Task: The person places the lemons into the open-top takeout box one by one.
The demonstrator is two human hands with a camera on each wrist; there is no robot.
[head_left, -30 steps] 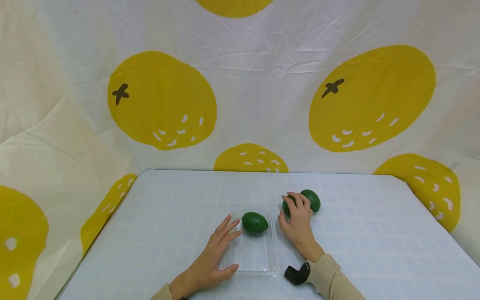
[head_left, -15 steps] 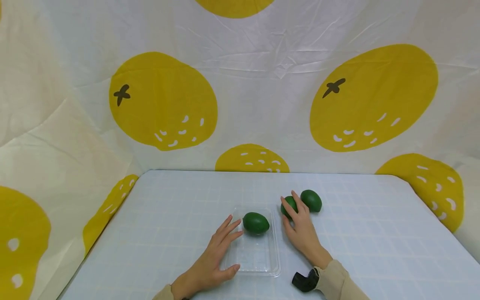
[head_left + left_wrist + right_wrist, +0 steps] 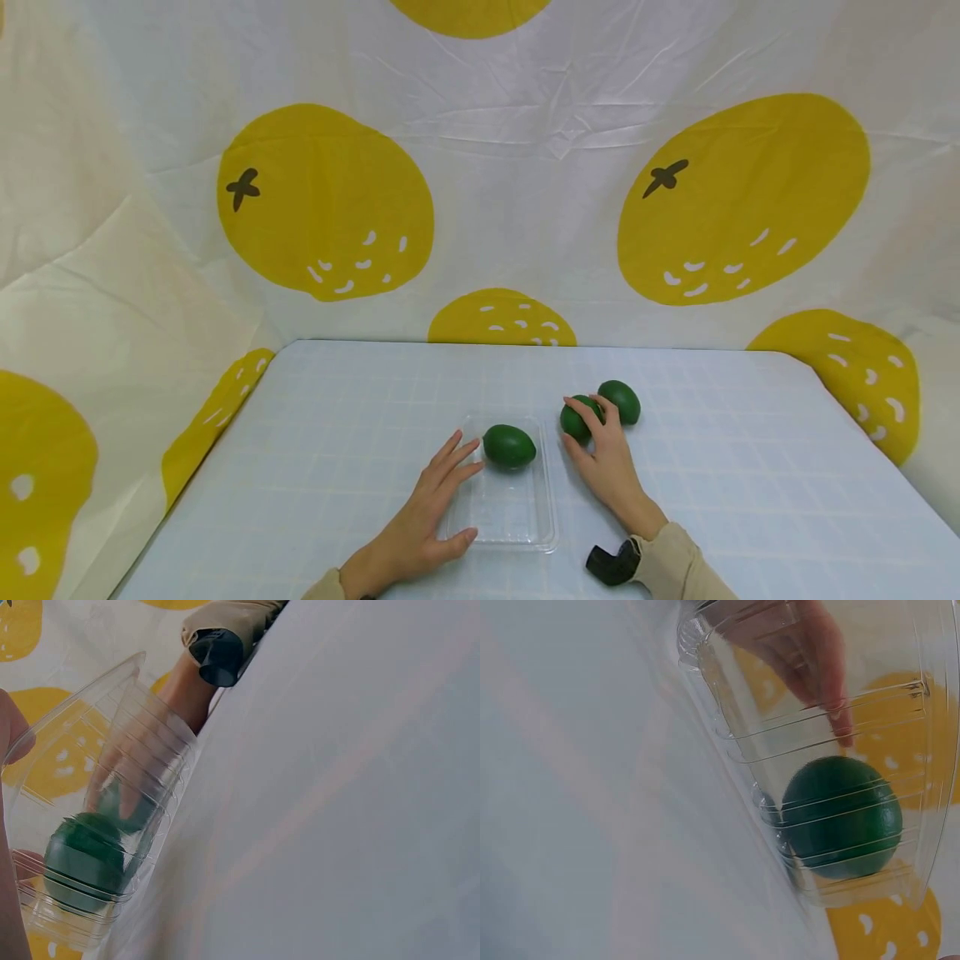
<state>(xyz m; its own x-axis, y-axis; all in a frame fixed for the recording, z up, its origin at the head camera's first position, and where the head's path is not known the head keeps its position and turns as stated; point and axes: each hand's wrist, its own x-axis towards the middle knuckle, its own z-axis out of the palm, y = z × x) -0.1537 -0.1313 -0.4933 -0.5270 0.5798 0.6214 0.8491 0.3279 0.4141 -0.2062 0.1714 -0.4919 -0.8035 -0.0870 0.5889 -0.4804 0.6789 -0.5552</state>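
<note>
A clear plastic container (image 3: 517, 546) lies on the table with one dark green lime (image 3: 510, 447) in its far half. My left hand (image 3: 420, 525) rests at the container's left side, fingers spread and straight over the rim. To the right of the container, my right hand (image 3: 611, 471) grips a second lime (image 3: 573, 423), its fingers curled over the top and the thumb on the near side. A third lime (image 3: 621, 403) sits just behind that one, close to the fingers. Through the plastic wall, the right wrist view shows the contained lime (image 3: 842, 817) and the left hand (image 3: 802, 652).
A pale checked cloth (image 3: 315, 442) covers the table. Behind it hangs a white curtain (image 3: 525, 208) printed with yellow fruit. A black wrist camera (image 3: 611, 565) sticks out from the right sleeve (image 3: 678, 567) near the container's right side.
My right hand has shifted its fingers on the lime, straightening and then curling over it again, and the lime has come slightly nearer. The left hand and container have stayed put.
</note>
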